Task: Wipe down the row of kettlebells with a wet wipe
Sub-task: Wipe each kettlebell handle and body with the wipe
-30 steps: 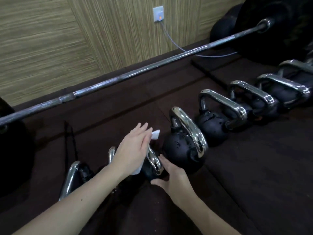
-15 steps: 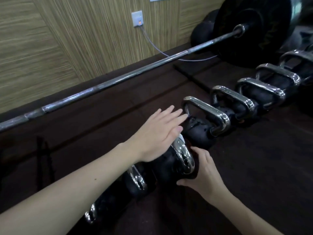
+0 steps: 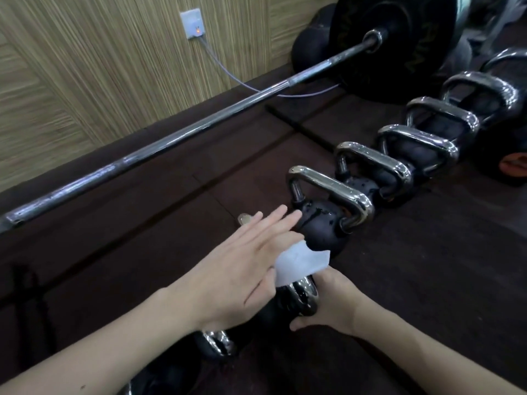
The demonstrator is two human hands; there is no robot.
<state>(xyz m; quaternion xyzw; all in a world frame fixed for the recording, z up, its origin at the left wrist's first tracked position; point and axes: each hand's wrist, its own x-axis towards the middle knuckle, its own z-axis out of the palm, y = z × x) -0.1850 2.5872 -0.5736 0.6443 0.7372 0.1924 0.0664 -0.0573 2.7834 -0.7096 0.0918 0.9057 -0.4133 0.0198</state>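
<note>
The wipe now shows as a white fold under the left hand, pressed flat-fingered onto the kettlebell being cleaned; half a second ago the palm hid it, and a second ago the same hand was working the bell one place nearer. So the wiping has moved one bell along the row. The right hand has followed, its fingers curled round that bell's chrome handle to steady it. The next bell, just beyond the fingertips, carries wet drops and a run on its black body. Four or so more stand in line on the dark floor towards the barbell plate, probably yet to be done.
</note>
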